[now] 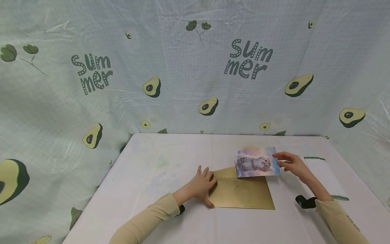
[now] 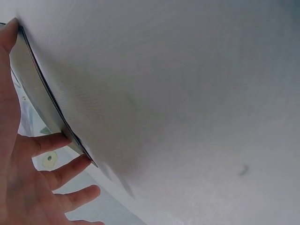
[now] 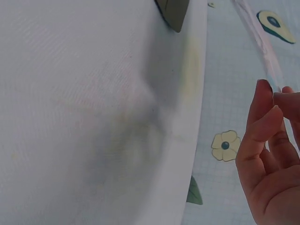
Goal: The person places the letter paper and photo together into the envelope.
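Note:
A gold envelope (image 1: 242,194) lies on the white table, its flap unfolded at the far side. My left hand (image 1: 201,184) is spread at its left edge, thumb by the near corner and fingertips touching the edge; in the left wrist view the hand (image 2: 33,173) touches the envelope's rim (image 2: 40,89). Above the envelope's far right part, my right hand (image 1: 292,164) pinches the right edge of a kitten picture card (image 1: 256,162). The right wrist view has the hand (image 3: 274,154) with thumb and finger on the card (image 3: 260,42), seen nearly edge-on.
A white sheet or packet (image 1: 324,178) with green-edged ends lies on the table at the right, partly behind the right forearm. A hanging cloth with avocados (image 1: 208,106) and lettering surrounds the table (image 1: 146,189) at the back and sides.

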### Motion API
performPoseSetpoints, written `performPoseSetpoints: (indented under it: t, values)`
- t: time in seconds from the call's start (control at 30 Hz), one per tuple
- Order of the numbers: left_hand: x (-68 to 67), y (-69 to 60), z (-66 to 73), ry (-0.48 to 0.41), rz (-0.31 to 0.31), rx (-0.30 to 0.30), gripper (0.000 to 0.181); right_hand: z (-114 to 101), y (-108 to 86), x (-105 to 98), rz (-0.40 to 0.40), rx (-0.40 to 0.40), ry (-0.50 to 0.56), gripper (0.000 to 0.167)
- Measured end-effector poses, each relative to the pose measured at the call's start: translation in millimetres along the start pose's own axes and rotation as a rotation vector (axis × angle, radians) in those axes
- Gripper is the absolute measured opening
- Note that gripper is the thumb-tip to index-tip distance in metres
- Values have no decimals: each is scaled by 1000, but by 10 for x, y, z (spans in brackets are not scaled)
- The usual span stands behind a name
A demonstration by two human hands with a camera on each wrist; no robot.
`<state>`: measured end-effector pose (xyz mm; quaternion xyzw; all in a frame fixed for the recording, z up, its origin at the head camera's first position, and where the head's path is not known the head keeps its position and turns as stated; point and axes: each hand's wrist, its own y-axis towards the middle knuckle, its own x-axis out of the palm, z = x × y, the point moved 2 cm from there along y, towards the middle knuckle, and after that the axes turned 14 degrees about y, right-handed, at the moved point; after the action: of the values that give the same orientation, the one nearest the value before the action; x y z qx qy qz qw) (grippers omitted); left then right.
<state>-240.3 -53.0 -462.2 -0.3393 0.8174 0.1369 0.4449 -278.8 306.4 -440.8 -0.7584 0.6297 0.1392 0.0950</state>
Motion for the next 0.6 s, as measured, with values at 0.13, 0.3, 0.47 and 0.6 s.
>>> performPoseSetpoints:
  t: [0.13, 0.3, 0.47, 0.6]
  values:
    - [4, -8, -2, -3, 3, -5, 94, 15, 27, 23, 19, -28, -59, 41]
    - [8, -20, -8, 2, 20, -7, 94, 13, 65, 51, 60, -68, -133, 44]
    - [7, -20, -10, 3, 31, -5, 96, 18, 111, 84, 106, -100, -177, 49]
    - [0, -22, -10, 5, 27, -4, 97, 41, 168, 116, 122, -107, -205, 52]
